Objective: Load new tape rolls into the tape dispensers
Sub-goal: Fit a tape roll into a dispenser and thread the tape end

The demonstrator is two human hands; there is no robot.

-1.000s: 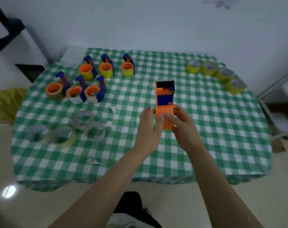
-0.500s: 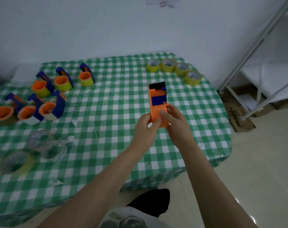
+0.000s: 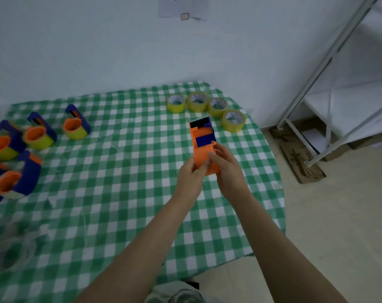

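Head view shows the left grip (image 3: 191,178) and right grip (image 3: 227,169) both clamped round the empty orange dispenser (image 3: 202,149), over the desk (image 3: 124,176) near the yellow tape rolls (image 3: 196,103), probably steadying it to take a roll.

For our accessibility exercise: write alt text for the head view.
The left hand and right hand hold an orange tape dispenser over a green checked tablecloth. Four yellow tape rolls lie beyond; loaded dispensers stand at left.
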